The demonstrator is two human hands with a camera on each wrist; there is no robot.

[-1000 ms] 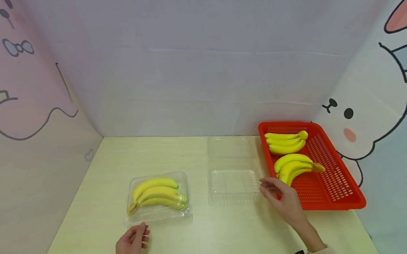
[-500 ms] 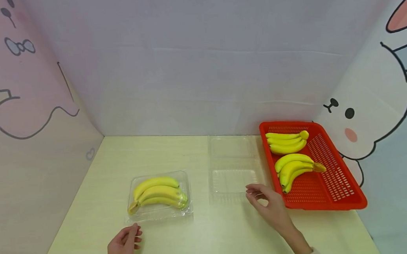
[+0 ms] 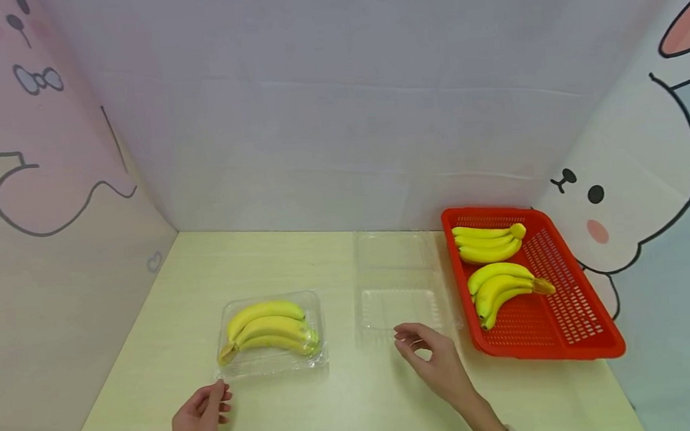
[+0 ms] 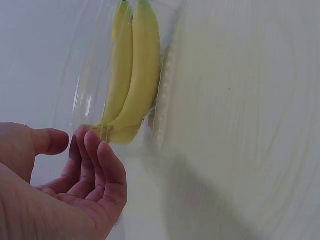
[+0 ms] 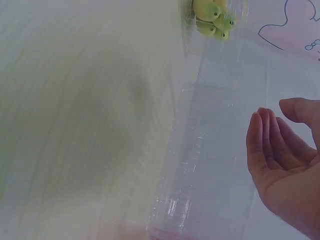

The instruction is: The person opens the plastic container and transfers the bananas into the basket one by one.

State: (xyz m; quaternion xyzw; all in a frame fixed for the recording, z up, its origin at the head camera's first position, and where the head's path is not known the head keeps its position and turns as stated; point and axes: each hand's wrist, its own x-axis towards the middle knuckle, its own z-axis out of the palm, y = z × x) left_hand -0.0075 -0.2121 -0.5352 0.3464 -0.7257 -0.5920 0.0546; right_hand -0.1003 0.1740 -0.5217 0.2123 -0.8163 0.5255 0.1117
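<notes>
A: Where are the clear plastic boxes lying?

B: The filled clamshell is sitting toward the left of the wooden tabletop, its lid apparently down over the boxed banana bunch. The unfolded clamshell is lying between it and the red basket, which is holding two more banana bunches.

A: And the hands?

B: The left hand is hovering just beside the filled clamshell's near left corner, fingers bending together, thumb standing apart, pinching nothing. The right hand is hovering by the unfolded clamshell's near edge, fingers pressed side by side, thumb apart, gripping nothing. Whether its fingertips are touching plastic, I cannot tell.

A: How will they be handling?

B: I am expecting the unfolded clamshell to be nearly weightless, slippery, springy and easily dented, so I would be lifting it by its rim. The filled clamshell should be feeling heavier; I would be supporting its base from both short sides, sparing the thin lid.
</notes>
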